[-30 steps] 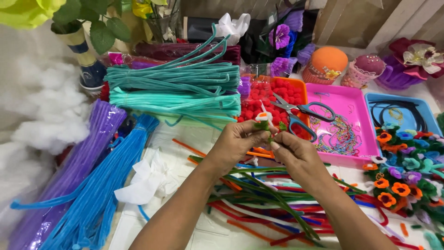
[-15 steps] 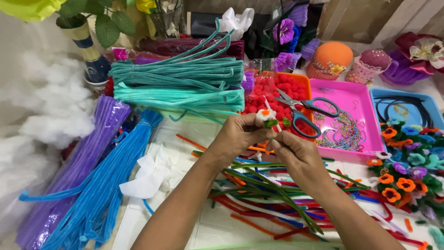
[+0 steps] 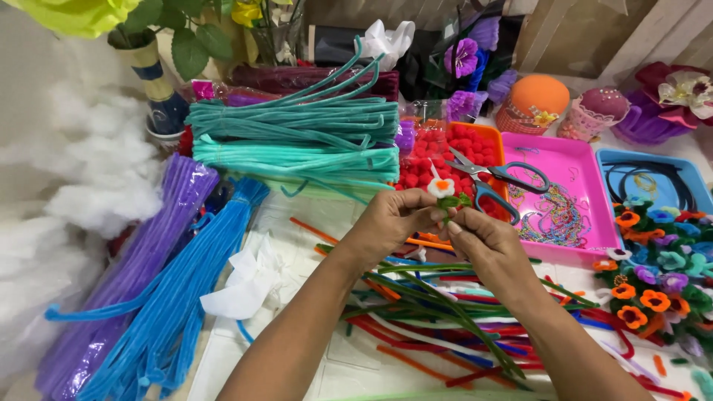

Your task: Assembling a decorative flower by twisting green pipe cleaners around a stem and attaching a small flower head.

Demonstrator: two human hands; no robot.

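Fuzzy chenille is what you are working: a small flower with white petals and an orange centre, pinched between both hands above the middle of the table, just in front of the red pompoms. Your left hand closes thumb and fingers on it from the left; your right hand pinches the green stem just under the bloom.

To do this well, I would hold the head firmly with the left hand and let the right do the twisting, close beneath the petals, so the wire core bites and the green wrap lies tight. Keep the turns small; the pile hides slack, and a loose wrap will let the head wobble.

Below your wrists lies a tangle of loose stems, green, red, orange and white, all thin, bendable and soft-napped. Teal bundles and blue and purple bundles lie to the left, straight and tied. Scissors, hard metal with dark handles, rest across the pink tray. Finished flowers sit heaped at the right.
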